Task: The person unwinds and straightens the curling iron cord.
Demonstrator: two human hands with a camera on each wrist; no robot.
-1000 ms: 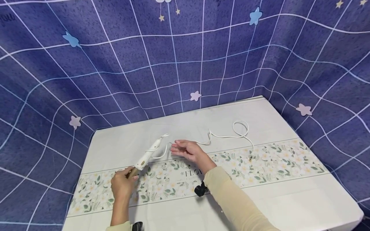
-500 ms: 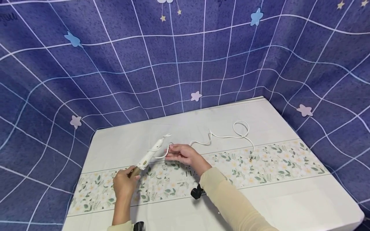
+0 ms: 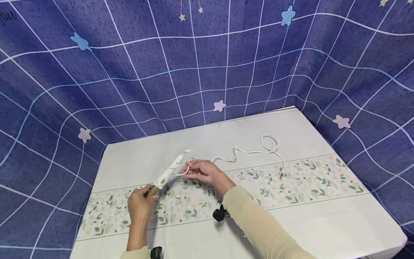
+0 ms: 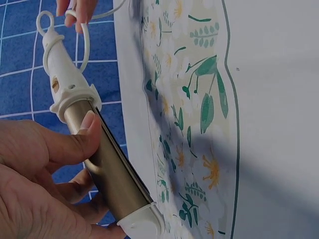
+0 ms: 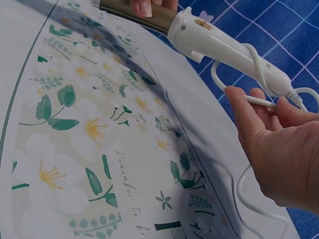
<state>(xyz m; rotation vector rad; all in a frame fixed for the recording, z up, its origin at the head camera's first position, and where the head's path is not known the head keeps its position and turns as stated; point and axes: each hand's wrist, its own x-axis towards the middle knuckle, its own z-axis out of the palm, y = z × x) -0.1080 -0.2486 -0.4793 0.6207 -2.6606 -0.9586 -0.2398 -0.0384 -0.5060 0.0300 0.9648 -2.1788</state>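
A curling iron with a white handle [image 4: 70, 74] and a bronze barrel [image 5: 155, 17] is held at a slant over the left half of the table. My left hand [image 3: 141, 203] grips the barrel, thumb on top and fingers underneath. One turn of the white cord [image 5: 256, 64] goes round the handle, and a slack loop hangs off its side. With thumb and fingers my right hand [image 3: 205, 172] pinches that loop beside the handle. The fingers of the right hand also show at the top of the left wrist view, on the cord.
The rest of the cord [image 3: 252, 152] runs right across the white table [image 3: 349, 223], makes a loop, and ends at a small plug [image 3: 281, 176] on the flowered strip [image 3: 310, 176]. A blue curtain [image 3: 207, 54] hangs behind and on both sides.
My right hand has moved left to the handle, and its straight fingers have closed on the cord. The left hand keeps its grip on the barrel, with hardly any movement.
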